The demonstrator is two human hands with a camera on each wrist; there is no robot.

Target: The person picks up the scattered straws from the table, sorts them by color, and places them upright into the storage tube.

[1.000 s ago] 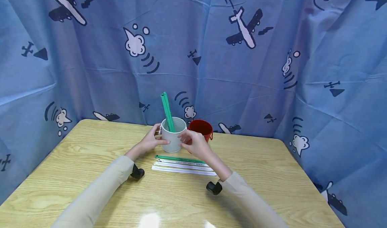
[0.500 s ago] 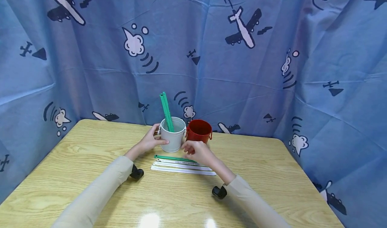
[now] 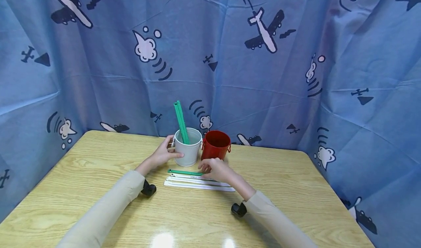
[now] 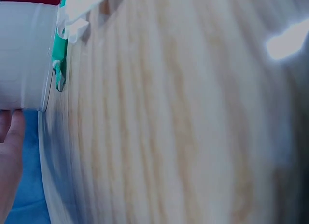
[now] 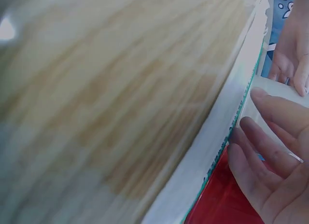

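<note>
While the left hand (image 3: 162,153) grips the white bucket (image 3: 192,153) from its left, thumb across the front, the right hand (image 3: 215,169) hangs in front of it and to its right, fingers loosely bent and spaced apart. They reach down over a green straw (image 3: 185,173) that lies crosswise on the bench (image 3: 184,215) just in front of the white bucket; whether they touch it I cannot tell, since the hand covers that stretch. Farther in front of the white bucket, white straws (image 3: 197,186) lie side by side. Green straws (image 3: 181,120) lean inside it, and a red bucket (image 3: 215,151) stands just to its right. The lying straw should be very light, fairly stiff and a little slippery, yet easy to crush; a gentle thumb-and-finger pinch near its middle, clear of the white straws, looks best.
</note>
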